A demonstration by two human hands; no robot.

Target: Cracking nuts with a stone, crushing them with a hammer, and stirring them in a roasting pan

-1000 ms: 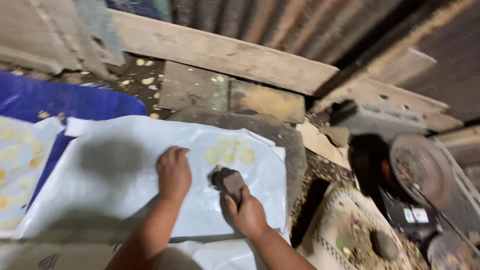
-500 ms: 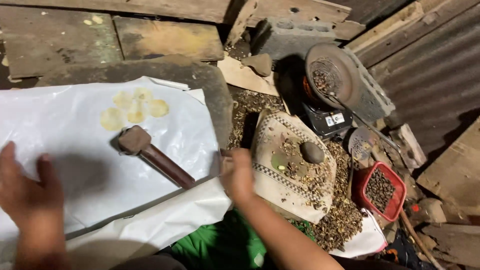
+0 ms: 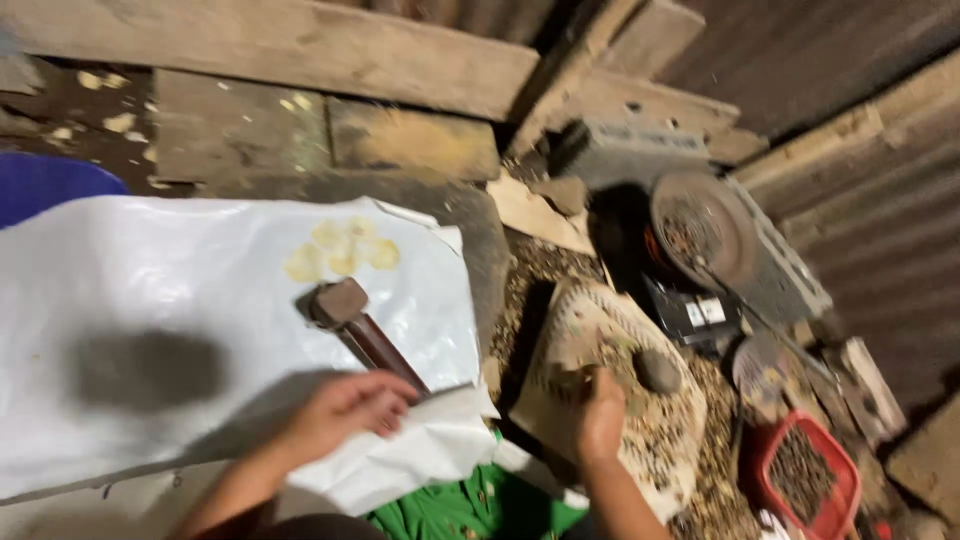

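A hammer (image 3: 352, 322) with a dark metal head and reddish-brown handle lies on a white plastic sheet (image 3: 150, 290). My left hand (image 3: 345, 410) rests on the sheet at the handle's near end, fingers loosely bent, gripping nothing. A few pale yellow flattened pieces (image 3: 340, 252) lie on the sheet just beyond the hammer head. My right hand (image 3: 600, 412) reaches into a woven tray (image 3: 650, 450) scattered with small brown kernels, its fingertips down among them. Whether it has picked anything up is hidden. A round dark stone (image 3: 657, 371) sits in the tray beside that hand.
A red tub (image 3: 808, 480) of brown kernels stands at the lower right, near a round metal disc (image 3: 703, 228). Wooden planks (image 3: 300, 45) and corrugated metal close off the back. Green cloth (image 3: 470, 505) lies near me, and a blue sheet (image 3: 45, 185) is at the left.
My right hand let go of the hammer, which now lies on the sheet, and went to the woven tray. My left hand moved right to the handle's end.
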